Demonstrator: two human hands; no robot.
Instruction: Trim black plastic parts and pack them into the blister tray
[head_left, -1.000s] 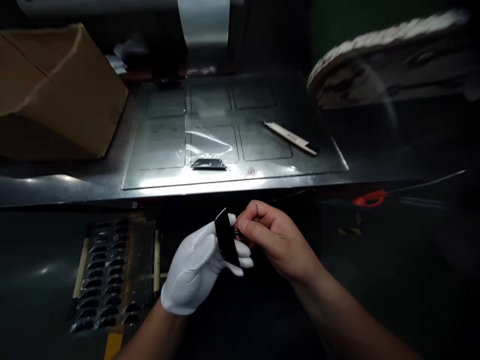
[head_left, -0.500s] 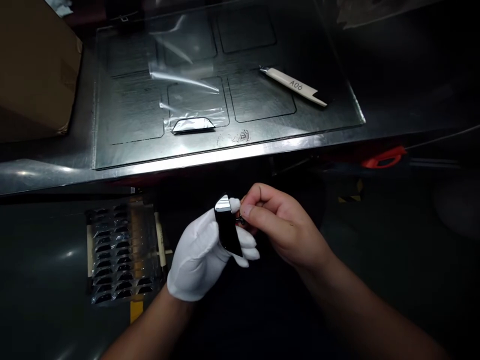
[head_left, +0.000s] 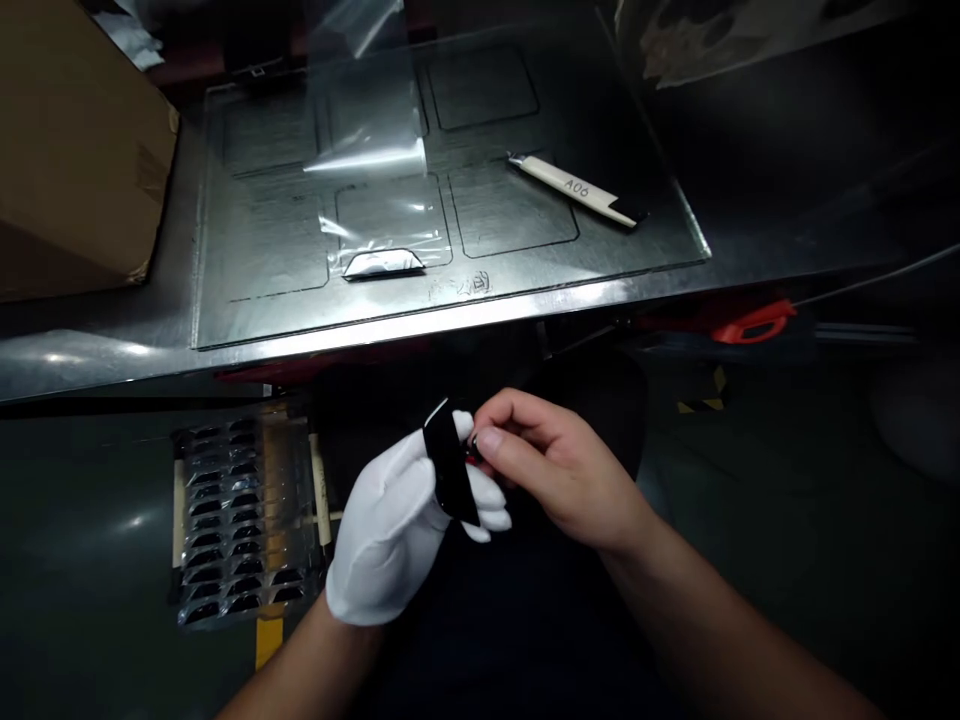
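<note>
Glossy black piece (head_left: 450, 468) stands tilted in the white-gloved left hand (head_left: 390, 530), which I see grasping it before the surface (head_left: 82, 350), while the bare right hand (head_left: 551, 470) pinches a small dark-and-red item (head_left: 472, 452), too hidden for me to identify, just beside it. Beyond the hands, on that surface, I see a pen-like tool (head_left: 574, 187) marked A06, a film-covered piece (head_left: 382, 263) and, leftward, a cardboard box (head_left: 82, 160). Lower left, I make out a tray (head_left: 298, 500) with rows of dark pieces (head_left: 247, 545).

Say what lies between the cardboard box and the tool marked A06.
In the head view, clear plastic film with a shiny piece at its near end.
</note>
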